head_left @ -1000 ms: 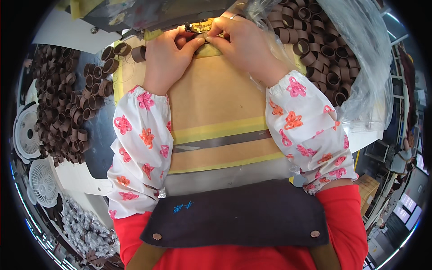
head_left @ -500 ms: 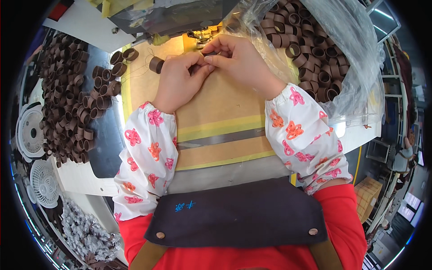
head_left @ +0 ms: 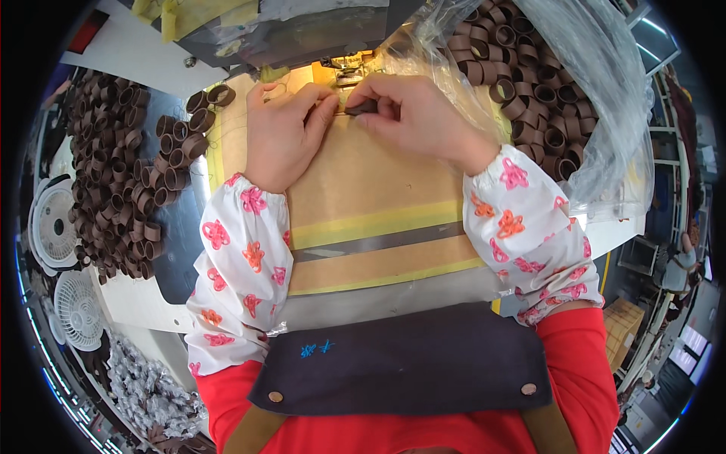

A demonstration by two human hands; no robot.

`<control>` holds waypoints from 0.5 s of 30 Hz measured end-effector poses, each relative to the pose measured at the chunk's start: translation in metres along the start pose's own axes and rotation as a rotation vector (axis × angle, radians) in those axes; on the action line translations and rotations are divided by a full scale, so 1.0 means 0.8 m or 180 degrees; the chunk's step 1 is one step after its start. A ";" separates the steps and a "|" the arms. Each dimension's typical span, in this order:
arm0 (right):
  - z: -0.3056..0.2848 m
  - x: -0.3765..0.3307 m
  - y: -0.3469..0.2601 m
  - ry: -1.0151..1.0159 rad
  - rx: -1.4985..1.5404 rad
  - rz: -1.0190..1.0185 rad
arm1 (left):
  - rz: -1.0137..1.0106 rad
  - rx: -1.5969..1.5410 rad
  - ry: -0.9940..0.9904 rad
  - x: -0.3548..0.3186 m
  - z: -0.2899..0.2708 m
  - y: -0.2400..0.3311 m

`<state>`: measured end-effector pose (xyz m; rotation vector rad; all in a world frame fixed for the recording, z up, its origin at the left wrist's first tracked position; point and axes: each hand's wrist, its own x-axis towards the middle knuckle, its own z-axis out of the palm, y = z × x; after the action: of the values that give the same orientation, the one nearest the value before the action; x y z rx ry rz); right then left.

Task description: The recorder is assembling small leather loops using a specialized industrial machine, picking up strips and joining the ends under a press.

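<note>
Pinches a small dark brown piece point(head_left: 361, 109) in the right hand point(head_left: 412, 113) at twelve o'clock, near the lit presser foot point(head_left: 350, 76) of the sewing machine point(head_left: 310, 36). Curls the left hand point(head_left: 283, 136) narrowly alongside at eleven; cannot tell of anything held there. Has brown rings point(head_left: 113, 175) heaped on the bench point(head_left: 138, 304) between nine and ten, more beside clear plastic sheeting point(head_left: 601, 102) at two.

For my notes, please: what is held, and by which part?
The right grip pinches a brown piece by its right side; for the left grip, I cannot tell.
</note>
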<state>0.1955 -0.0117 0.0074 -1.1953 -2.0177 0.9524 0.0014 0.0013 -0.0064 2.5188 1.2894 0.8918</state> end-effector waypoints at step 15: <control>0.010 0.027 0.023 0.1010 -0.0265 -0.0416 | -0.0802 -0.0085 0.0113 0.022 0.016 -0.007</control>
<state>0.1891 0.0121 -0.0091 -1.1606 -1.8674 0.5794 0.0129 0.0204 -0.0117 2.2634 1.5513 0.8923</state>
